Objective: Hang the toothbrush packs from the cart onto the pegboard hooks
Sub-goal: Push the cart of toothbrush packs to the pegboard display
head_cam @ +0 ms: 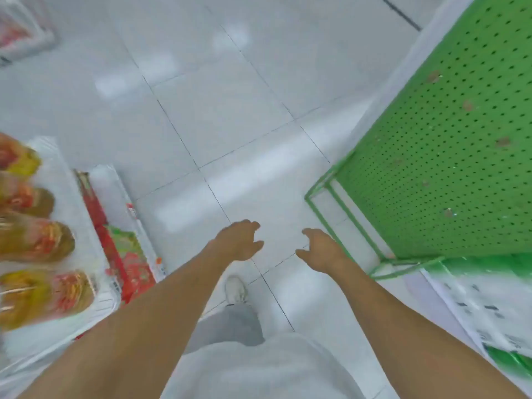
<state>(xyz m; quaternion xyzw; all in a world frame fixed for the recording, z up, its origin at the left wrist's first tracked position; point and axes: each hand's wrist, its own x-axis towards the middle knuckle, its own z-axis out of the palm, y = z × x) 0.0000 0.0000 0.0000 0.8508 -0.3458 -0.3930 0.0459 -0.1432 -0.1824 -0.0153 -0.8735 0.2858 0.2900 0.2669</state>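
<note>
While both arms reach forward over the tiled floor (230,110), the left hand (240,240) and right hand (321,250) hang side by side with fingers loosely curled, holding nothing. One white shoe (236,289) shows below them. To the right stands one green pegboard (449,145) on a green frame, its long side running from the near bottom corner toward the upper right. Four blurred yellow-and-red packs (31,240) line the white shelf (66,197) at left. No toothbrush packs can be made out.
</note>
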